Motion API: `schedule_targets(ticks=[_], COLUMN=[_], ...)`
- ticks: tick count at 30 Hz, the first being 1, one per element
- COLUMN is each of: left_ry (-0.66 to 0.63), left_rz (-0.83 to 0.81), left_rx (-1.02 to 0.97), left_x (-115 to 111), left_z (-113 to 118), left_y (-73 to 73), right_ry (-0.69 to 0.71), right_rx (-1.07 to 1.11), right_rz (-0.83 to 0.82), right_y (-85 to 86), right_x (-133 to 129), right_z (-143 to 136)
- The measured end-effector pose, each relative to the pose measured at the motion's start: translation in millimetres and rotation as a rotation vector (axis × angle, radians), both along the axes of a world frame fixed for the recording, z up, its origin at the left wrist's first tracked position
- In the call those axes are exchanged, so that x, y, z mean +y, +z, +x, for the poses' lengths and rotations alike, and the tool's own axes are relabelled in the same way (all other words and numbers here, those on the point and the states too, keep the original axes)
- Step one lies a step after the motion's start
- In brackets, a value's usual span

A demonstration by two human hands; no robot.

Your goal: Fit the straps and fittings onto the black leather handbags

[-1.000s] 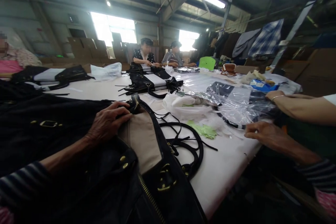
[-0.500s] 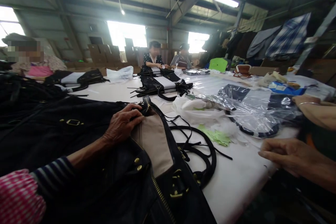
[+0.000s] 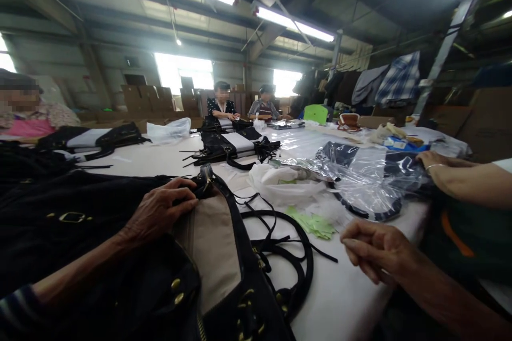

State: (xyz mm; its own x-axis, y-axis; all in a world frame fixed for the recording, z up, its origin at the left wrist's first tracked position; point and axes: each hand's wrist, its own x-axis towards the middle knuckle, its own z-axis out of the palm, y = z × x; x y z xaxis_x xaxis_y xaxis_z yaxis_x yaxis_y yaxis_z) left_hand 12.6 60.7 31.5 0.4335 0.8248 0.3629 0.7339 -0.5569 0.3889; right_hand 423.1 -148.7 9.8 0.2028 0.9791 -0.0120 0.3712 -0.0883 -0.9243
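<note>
A large black handbag (image 3: pixel 120 272) with brass fittings lies in front of me, its zip undone and the beige lining (image 3: pixel 218 245) showing. My left hand (image 3: pixel 160 210) grips the bag's edge near the far end of the zip, fingers curled over it. Round black handles (image 3: pixel 308 256) and thin cords spread over the table to the right. Beyond those handles, my right hand (image 3: pixel 376 248) hovers above the table's edge, thumb pressed to curled fingers. Whether anything small is pinched there is hidden.
Green paper slips (image 3: pixel 316 224) and white plastic bags (image 3: pixel 284 181) lie on the white table (image 3: pixel 332 298). A co-worker's hand (image 3: pixel 434 162) touches a bag in clear plastic (image 3: pixel 372 176) at right. More black bags (image 3: pixel 228 146) lie farther back, where other people sit.
The view has turned right, so the bag and table appear farther left. My left hand stays on the bag's edge. My right hand has moved inward, nearer the handles.
</note>
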Motion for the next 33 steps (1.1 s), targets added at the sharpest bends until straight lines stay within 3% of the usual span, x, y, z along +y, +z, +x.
schedule_targets(ticks=[3, 7, 13, 23, 33], left_ry=[-0.088, -0.210, -0.189, -0.083, -0.085], left_rz=[-0.010, -0.061, -0.081, -0.147, -0.135], left_rx=[0.049, 0.040, -0.064, -0.254, -0.224], left_x=[0.3, 5.4, 8.7, 18.9, 14.8], left_z=[-3.7, -13.9, -14.7, -10.4, -7.0], left_y=[9.5, 18.7, 15.6, -0.5, 4.1], right_ry=[0.221, 0.377, 0.385, 0.286, 0.264], right_rx=[0.121, 0.078, -0.242, -0.448, -0.496], right_rz=[-0.011, 0.068, 0.298, 0.363, 0.341], right_y=[1.8, 5.7, 8.5, 7.3, 5.6], right_x=[34.1, 70.2, 113.7, 149.7, 151.6], right_z=[-49.8, -112.5, -172.1, -207.0, -210.5])
